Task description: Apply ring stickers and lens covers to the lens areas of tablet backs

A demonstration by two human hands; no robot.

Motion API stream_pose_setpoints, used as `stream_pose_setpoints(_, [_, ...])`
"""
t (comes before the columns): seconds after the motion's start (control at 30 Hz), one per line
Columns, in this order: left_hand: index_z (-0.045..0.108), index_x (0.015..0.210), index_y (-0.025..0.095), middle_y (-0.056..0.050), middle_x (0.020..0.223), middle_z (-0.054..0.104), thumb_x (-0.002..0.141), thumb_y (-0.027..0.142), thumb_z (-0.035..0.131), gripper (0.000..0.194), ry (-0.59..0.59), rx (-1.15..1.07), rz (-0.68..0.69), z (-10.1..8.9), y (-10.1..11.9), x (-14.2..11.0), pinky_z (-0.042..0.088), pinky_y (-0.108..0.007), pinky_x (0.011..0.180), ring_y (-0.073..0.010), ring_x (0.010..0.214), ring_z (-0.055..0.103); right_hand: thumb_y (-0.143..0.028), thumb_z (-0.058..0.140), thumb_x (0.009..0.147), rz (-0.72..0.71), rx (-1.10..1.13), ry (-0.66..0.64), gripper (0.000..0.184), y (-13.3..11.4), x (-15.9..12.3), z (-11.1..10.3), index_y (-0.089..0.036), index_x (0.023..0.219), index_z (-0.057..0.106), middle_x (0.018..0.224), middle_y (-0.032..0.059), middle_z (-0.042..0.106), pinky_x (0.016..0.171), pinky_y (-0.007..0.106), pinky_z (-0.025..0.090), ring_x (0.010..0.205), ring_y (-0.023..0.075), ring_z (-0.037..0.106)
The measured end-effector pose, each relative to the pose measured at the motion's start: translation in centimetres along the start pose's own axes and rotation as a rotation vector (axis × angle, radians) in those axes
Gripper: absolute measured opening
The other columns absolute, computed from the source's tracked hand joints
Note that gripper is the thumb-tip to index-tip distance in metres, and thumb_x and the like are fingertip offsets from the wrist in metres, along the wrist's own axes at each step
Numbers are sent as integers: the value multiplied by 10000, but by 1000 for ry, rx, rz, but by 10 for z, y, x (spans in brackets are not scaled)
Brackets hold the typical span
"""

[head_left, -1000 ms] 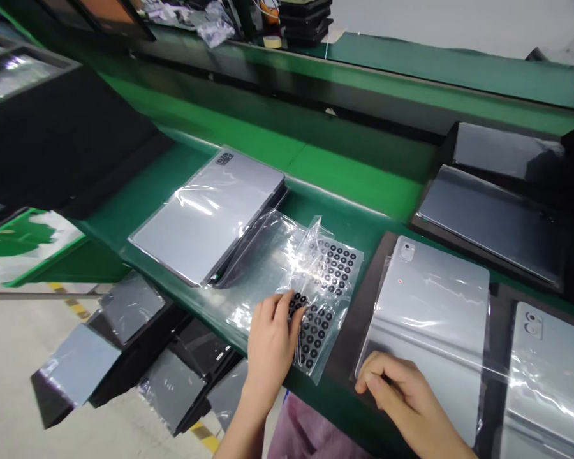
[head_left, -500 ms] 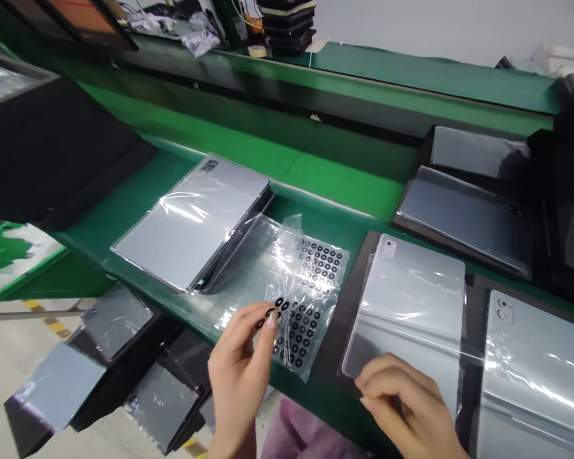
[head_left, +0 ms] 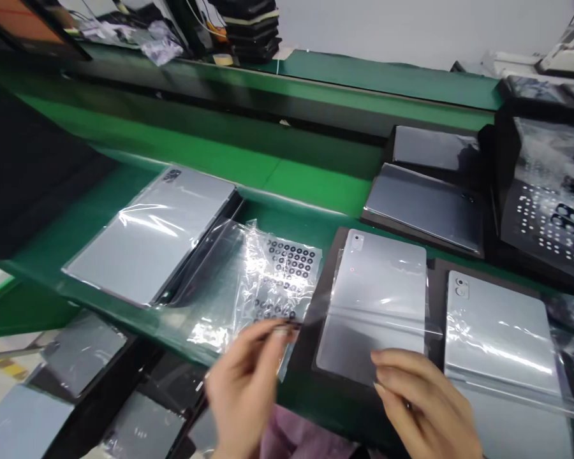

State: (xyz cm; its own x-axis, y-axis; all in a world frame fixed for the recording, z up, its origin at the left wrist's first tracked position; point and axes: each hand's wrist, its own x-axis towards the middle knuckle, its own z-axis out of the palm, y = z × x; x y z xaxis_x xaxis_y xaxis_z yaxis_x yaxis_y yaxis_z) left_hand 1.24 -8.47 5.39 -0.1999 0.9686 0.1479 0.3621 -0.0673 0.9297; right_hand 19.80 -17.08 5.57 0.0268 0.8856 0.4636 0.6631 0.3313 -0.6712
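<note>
My left hand is raised near the front edge of the green bench, thumb and fingers pinched together on something small and dark that motion blur hides. It hovers just in front of a clear sheet of small black round stickers. My right hand rests with curled fingers on the near end of a silver tablet back cover wrapped in clear film, which lies on a dark tray. A second silver cover lies to its right.
A film-wrapped grey tablet lies on a stack at the left. Dark grey tablets sit further back on the right, beside a black tray of parts. More wrapped panels stand below the bench edge.
My left hand has lifted off the sticker sheet in a pinch and pulled back toward me. The view has swung to the right; my right hand stays on the silver cover.
</note>
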Motion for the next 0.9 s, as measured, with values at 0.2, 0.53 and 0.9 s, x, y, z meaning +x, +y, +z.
stream_pose_setpoints(0.2, [691, 762, 195, 13, 653, 725, 748, 87, 640, 120, -749, -485, -179, 48, 31, -32, 547, -118, 544, -115, 576, 691, -169, 596, 850, -160, -437, -38, 224, -1, -11, -34, -221, 1063, 641, 1014, 41, 716, 676, 280, 573, 780, 180, 700])
stream_pose_setpoints(0.53, [726, 865, 247, -4, 782, 717, 808, 65, 597, 231, -945, -533, -57, 77, 39, -47, 545, -137, 643, -106, 688, 671, -179, 605, 866, 58, -361, 46, 195, 15, -34, -54, -182, 1058, 639, 1070, 63, 700, 784, 268, 577, 888, 172, 691])
stream_pose_setpoints(0.9, [682, 979, 285, -4, 813, 702, 838, 64, 557, 291, -994, -360, 179, 95, 38, -55, 557, -187, 655, -128, 721, 667, -112, 538, 890, 127, -221, 17, 215, 29, -41, -67, -203, 1073, 603, 1025, 39, 712, 742, 252, 566, 857, 140, 686])
